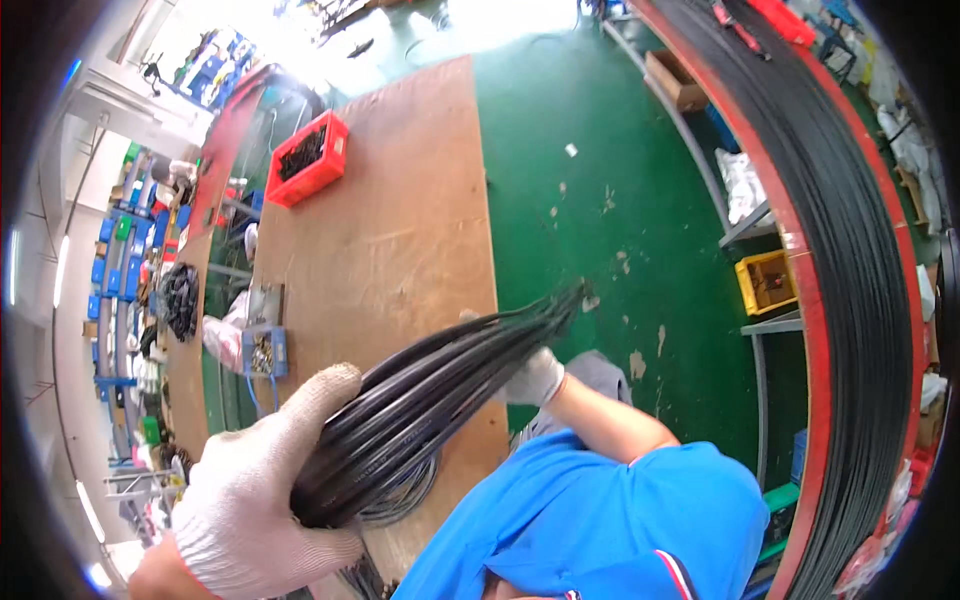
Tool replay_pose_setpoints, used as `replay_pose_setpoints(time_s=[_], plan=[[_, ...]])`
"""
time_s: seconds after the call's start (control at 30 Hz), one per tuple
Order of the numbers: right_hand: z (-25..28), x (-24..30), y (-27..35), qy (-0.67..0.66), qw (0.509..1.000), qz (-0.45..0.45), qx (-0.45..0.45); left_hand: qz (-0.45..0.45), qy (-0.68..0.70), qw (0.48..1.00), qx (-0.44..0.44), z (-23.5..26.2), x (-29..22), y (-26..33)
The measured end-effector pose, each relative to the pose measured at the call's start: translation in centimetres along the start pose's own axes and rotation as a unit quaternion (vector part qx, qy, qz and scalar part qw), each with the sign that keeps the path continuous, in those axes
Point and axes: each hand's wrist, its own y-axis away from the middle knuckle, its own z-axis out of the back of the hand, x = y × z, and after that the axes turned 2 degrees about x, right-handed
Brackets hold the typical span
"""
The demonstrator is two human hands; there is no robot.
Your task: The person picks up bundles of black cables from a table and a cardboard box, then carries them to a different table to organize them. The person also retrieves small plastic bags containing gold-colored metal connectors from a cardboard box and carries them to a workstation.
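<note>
Left hand (255, 490) curled around a black cable bundle (425, 405), right hand (537, 378) partly hidden alongside the bundle, its grip unclear.

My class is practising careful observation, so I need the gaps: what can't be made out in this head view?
In the head view:
- Right grip: its fingers, hidden behind the black cable bundle.
- Bundle's far tip: separate strand ends, blurred.
- Long dark cables at right: their near ends, cut off by the lower edge.
- Red crate: individual dark pieces inside, too small.
</note>
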Motion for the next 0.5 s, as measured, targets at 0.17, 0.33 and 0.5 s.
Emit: replay_pose_setpoints(time_s=[0.17,0.33,0.5], plan=[[0.7,7.6,-7.1,0.068,0.996,0.048,-0.04,0.153,0.164,0.971,-0.082,1.3,1.3,-2.5],[-0.2,14.7,-13.6,-0.072,0.985,0.148,-0.047,0.18,0.251,0.93,-0.2,4.3,4.5,-1.5],[8.7,21.4,-21.0,-0.084,0.949,0.209,-0.22,0.241,0.232,0.919,-0.209,5.2,4.7,-1.7]])
